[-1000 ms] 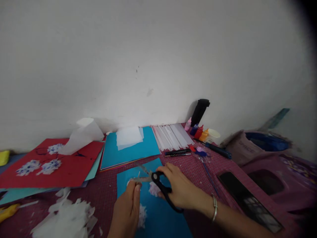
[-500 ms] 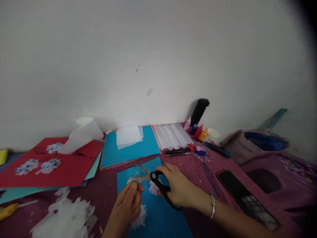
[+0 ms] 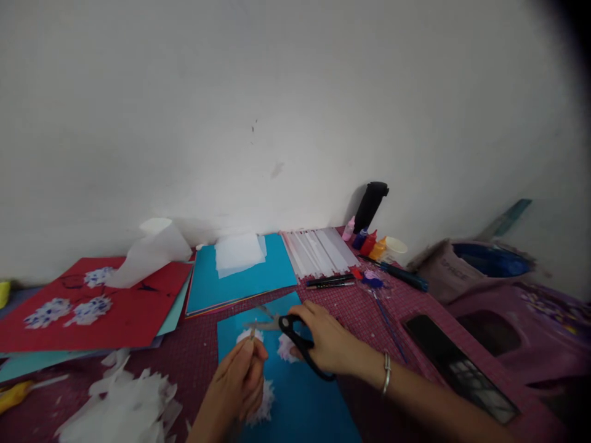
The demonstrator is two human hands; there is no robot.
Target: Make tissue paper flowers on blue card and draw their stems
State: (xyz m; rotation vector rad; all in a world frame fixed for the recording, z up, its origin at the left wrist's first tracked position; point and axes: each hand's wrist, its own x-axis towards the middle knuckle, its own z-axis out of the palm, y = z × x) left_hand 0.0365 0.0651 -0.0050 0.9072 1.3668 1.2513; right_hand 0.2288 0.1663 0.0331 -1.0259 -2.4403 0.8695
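Note:
My right hand (image 3: 321, 338) grips black-handled scissors (image 3: 290, 329), their blades parted and pointing left above a blue paper sheet (image 3: 300, 394). Just below the blade tips, my left hand (image 3: 242, 372) is closed in a pinch around something small and thin, too blurred to name. White, faintly pink paper tufts lie on the blue sheet: one paper tuft (image 3: 287, 348) beside the scissors, another (image 3: 264, 403) partly behind my left hand, and a third (image 3: 249, 335) under the blades.
A white paper heap (image 3: 124, 406) lies left, near a yellow-handled tool (image 3: 16, 394). Behind it is red paper (image 3: 124, 326) with tufted flowers. White paper strips (image 3: 318, 252), paint bottles (image 3: 369, 243), a paintbrush (image 3: 388, 320) and a phone (image 3: 457, 366) lie toward the right.
The scissors and my right hand have shifted slightly left and up, blades still parted. My left hand stays nearly in place, its pinch kept. The view has turned slightly.

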